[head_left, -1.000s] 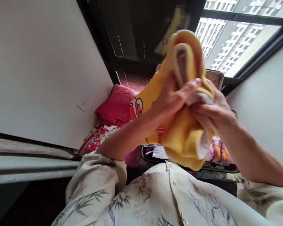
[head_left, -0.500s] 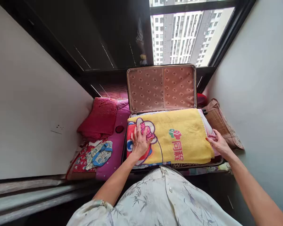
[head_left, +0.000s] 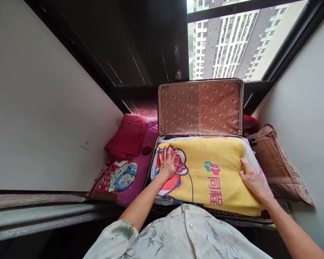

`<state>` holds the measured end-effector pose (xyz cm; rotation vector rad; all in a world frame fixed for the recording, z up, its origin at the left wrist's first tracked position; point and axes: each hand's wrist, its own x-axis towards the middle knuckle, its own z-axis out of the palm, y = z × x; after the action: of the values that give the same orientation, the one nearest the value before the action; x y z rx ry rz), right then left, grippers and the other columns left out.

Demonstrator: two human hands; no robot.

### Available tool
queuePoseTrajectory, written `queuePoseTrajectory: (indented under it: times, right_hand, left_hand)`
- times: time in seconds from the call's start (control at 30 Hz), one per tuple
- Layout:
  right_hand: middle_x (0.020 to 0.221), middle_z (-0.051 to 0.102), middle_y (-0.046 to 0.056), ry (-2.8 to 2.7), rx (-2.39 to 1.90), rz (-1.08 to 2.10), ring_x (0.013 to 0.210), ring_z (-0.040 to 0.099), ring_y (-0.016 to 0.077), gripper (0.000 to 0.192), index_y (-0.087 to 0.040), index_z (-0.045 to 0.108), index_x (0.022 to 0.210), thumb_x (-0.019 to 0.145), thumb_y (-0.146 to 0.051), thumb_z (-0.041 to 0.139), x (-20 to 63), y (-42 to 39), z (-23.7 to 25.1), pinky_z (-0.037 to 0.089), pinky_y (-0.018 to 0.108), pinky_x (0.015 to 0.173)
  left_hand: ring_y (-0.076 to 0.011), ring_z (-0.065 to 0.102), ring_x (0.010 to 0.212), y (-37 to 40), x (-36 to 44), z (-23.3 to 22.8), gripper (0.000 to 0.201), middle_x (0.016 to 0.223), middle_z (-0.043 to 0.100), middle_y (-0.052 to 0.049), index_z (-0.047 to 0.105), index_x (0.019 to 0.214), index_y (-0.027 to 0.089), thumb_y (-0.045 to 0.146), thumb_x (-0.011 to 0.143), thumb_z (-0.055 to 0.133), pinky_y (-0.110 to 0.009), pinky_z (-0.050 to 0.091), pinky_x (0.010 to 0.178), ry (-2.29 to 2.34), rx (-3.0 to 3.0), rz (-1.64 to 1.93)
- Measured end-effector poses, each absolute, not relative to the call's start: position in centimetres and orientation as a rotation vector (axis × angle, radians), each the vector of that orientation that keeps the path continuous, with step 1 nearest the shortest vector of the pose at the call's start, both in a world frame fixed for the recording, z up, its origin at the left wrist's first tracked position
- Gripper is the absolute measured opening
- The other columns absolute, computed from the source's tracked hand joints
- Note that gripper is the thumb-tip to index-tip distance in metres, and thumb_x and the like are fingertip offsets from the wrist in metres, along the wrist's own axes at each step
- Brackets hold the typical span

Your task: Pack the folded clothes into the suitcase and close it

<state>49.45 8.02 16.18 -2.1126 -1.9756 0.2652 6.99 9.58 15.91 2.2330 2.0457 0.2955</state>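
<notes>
A yellow fleece blanket with a cartoon figure, two fish and pink characters lies folded in the open suitcase. My left hand rests on the cartoon end of the blanket, fingers spread and pressing flat. Near the blanket's right end is my right hand, its fingers curled into the fabric, which creases beside them. Some of those fingertips are hidden. Pale and pink cloth shows beneath the blanket along the right side.
The suitcase lid stands up against the window frame. To the left are a folded red-pink towel, a small dark round object and patterned cloth items with blue trim. A brown pillow leans by the right wall.
My right hand has moved from the blanket's right edge inward onto its top. My left hand stays at the cartoon end, now flatter. The view has shifted and come closer.
</notes>
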Motion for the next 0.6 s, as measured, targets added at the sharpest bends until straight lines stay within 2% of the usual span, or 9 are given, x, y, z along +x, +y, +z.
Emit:
queuePoseTrajectory:
  times: [0.07, 0.17, 0.27, 0.43, 0.53, 0.6]
  right_hand:
    - [0.138, 0.063, 0.024, -2.033, -2.285, 0.326, 0.1, 0.073, 0.0382, 0.066, -0.015, 0.037, 0.162, 0.099, -0.032, 0.028, 49.3, 8.2, 14.4, 0.05, 0.063, 0.101]
    - [0.134, 0.064, 0.024, -2.122, -2.392, 0.323, 0.107, 0.071, 0.0419, 0.068, -0.017, 0.03, 0.165, 0.099, -0.035, 0.026, 49.5, 8.8, 13.0, 0.043, 0.069, 0.105]
    - [0.124, 0.068, 0.025, -2.249, -2.375, 0.38, 0.101, 0.072, 0.0424, 0.071, -0.016, 0.028, 0.166, 0.097, -0.036, 0.029, 49.8, 9.7, 12.8, 0.048, 0.068, 0.099]
    - [0.126, 0.068, 0.025, -2.383, -2.292, 0.56, 0.093, 0.076, 0.0403, 0.074, -0.012, 0.021, 0.167, 0.097, -0.034, 0.026, 50.7, 11.6, 12.8, 0.054, 0.06, 0.092]
    - [0.107, 0.075, 0.023, -2.479, -2.209, 0.734, 0.089, 0.077, 0.037, 0.077, -0.007, 0.028, 0.165, 0.093, -0.035, 0.039, 51.5, 13.0, 13.4, 0.057, 0.052, 0.087]
    - [0.089, 0.076, 0.02, -2.579, -2.134, 0.753, 0.08, 0.076, 0.0363, 0.075, -0.005, 0.048, 0.154, 0.085, -0.033, 0.052, 51.5, 14.3, 14.6, 0.058, 0.049, 0.078]
  left_hand:
    - [-0.042, 0.014, 0.159, 10.9, 6.8, 13.5, 0.064, 0.172, 0.022, -0.017, 0.038, 0.162, 0.026, 0.048, 0.102, 0.046, -0.071, 0.014, 0.123, 2.005, 2.189, 0.251]
    - [-0.0419, 0.01, 0.16, 11.6, 6.6, 11.7, 0.066, 0.173, 0.02, -0.016, 0.035, 0.163, 0.026, 0.048, 0.102, 0.046, -0.07, 0.012, 0.123, 1.992, 2.218, 0.282]
    - [-0.0416, 0.009, 0.16, 11.3, 6.5, 11.6, 0.066, 0.173, 0.02, -0.016, 0.036, 0.163, 0.027, 0.045, 0.101, 0.049, -0.069, 0.014, 0.123, 2.026, 2.231, 0.311]
    - [-0.0416, 0.014, 0.159, 10.9, 6.7, 11.8, 0.065, 0.172, 0.022, -0.015, 0.04, 0.161, 0.028, 0.041, 0.099, 0.052, -0.068, 0.018, 0.123, 2.084, 2.228, 0.285]
    - [-0.0414, 0.018, 0.159, 11.1, 6.8, 11.7, 0.065, 0.171, 0.026, -0.014, 0.04, 0.161, 0.03, 0.04, 0.098, 0.053, -0.067, 0.019, 0.124, 2.11, 2.236, 0.246]
    - [-0.0419, 0.019, 0.158, 11.3, 6.6, 11.9, 0.064, 0.171, 0.027, -0.015, 0.04, 0.161, 0.029, 0.04, 0.098, 0.052, -0.067, 0.02, 0.124, 2.122, 2.238, 0.214]
